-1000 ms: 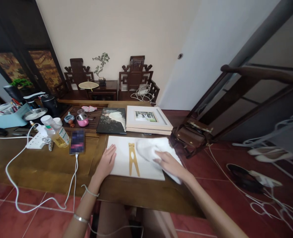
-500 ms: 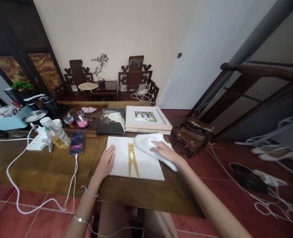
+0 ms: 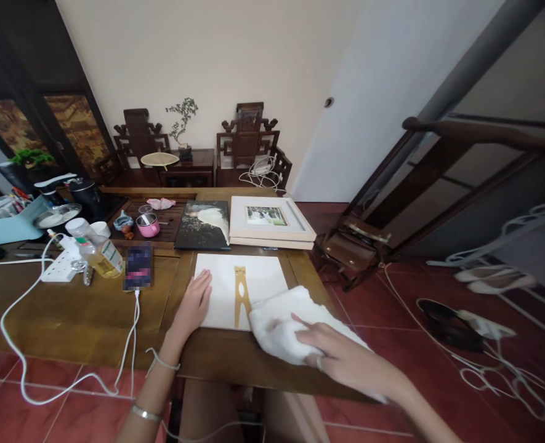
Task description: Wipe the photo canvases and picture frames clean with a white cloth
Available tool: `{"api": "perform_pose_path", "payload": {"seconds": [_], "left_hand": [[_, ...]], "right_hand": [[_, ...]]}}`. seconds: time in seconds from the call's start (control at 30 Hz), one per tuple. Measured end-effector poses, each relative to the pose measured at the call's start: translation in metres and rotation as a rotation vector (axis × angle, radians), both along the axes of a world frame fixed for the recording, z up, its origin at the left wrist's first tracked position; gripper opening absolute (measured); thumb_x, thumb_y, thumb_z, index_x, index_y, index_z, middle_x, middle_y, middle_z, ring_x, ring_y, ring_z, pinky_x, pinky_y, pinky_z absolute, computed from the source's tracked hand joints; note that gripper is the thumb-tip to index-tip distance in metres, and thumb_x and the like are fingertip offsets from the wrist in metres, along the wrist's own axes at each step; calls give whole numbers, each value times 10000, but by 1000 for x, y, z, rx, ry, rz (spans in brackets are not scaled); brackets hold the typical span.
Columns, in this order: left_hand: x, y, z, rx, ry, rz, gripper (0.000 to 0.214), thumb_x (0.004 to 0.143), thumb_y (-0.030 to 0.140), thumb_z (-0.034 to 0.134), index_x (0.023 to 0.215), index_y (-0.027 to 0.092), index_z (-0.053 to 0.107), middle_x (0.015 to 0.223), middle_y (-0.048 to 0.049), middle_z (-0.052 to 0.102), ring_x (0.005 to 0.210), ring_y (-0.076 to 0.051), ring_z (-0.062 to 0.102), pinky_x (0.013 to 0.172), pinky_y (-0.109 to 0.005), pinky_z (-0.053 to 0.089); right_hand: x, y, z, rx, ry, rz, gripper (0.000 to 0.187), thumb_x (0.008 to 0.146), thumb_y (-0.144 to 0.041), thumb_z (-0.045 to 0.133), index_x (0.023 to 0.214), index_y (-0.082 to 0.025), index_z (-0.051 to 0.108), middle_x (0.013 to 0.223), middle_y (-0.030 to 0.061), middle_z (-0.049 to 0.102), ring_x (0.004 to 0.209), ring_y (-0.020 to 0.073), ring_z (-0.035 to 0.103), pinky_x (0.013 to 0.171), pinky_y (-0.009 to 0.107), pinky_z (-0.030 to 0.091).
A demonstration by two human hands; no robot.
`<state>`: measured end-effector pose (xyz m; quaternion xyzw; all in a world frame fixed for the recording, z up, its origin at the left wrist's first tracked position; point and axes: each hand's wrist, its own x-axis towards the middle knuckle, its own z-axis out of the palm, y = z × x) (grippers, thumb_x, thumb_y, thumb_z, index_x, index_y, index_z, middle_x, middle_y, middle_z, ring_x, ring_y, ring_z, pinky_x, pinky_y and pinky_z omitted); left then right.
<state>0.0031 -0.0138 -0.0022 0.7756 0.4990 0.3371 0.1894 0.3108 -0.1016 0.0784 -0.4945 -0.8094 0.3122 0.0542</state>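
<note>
Right hand (image 3: 334, 351) clamped on the cloth (image 3: 284, 323), you've got it bunched over the near right corner of the board (image 3: 267, 274) and across the right edge of the table (image 3: 217, 357). Your left hand (image 3: 194, 304) lies flat at the board's left edge. Frames (image 3: 300, 229) sit just beyond; table stretches leftward to the phone (image 3: 137, 267).

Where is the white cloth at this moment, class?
In the head view, the white cloth is mainly right of centre, under the right hand, over the near right corner of the white board, beside the golden figure.
</note>
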Motion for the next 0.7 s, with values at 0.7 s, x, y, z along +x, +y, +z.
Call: {"api": "perform_pose_path", "payload": {"seconds": [0.7], "left_hand": [[1, -2, 5, -33, 16, 1, 407, 948, 267, 340, 1314, 163, 486, 1403, -112, 457, 1343, -207, 362, 1129, -471, 254]], "right_hand": [[-94, 22, -9, 304, 106, 322, 293, 676, -75, 461, 894, -167, 634, 1244, 137, 576, 1343, 258, 306, 1122, 526, 86]]}}
